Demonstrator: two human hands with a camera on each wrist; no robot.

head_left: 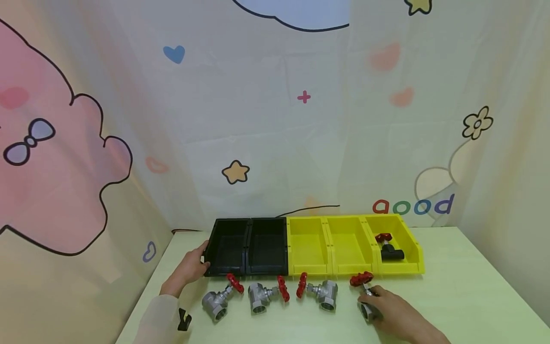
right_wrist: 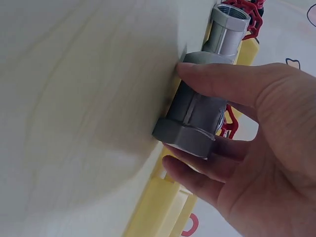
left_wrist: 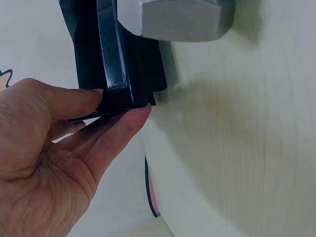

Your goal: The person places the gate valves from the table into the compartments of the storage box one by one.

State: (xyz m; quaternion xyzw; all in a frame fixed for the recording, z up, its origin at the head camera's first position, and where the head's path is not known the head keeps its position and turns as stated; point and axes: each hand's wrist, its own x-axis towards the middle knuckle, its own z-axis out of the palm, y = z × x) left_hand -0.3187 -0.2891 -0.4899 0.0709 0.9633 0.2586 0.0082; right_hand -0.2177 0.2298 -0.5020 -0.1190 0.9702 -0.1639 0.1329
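At the left end of the bin row, my left hand (head_left: 191,265) pinches the side wall of the outer black bin (head_left: 227,248). The left wrist view has the thumb on the inner side of that bin's wall (left_wrist: 116,96) and fingers on the outer side. My right hand (head_left: 395,313) grips the body of a silver gate valve (right_wrist: 197,108) with a red handwheel (head_left: 361,279), low over the table at the right. The thumb lies across one side of the body, with fingertips around the other side. Part of this valve is hidden by the hand in the head view.
Three similar silver valves, left (head_left: 215,303), middle (head_left: 259,298) and right (head_left: 327,295), lie before the bins. A second black bin (head_left: 267,248) adjoins several yellow bins (head_left: 307,239). The rightmost yellow bin holds a black valve (head_left: 392,253) with a red handle. A printed curtain (head_left: 266,119) hangs behind.
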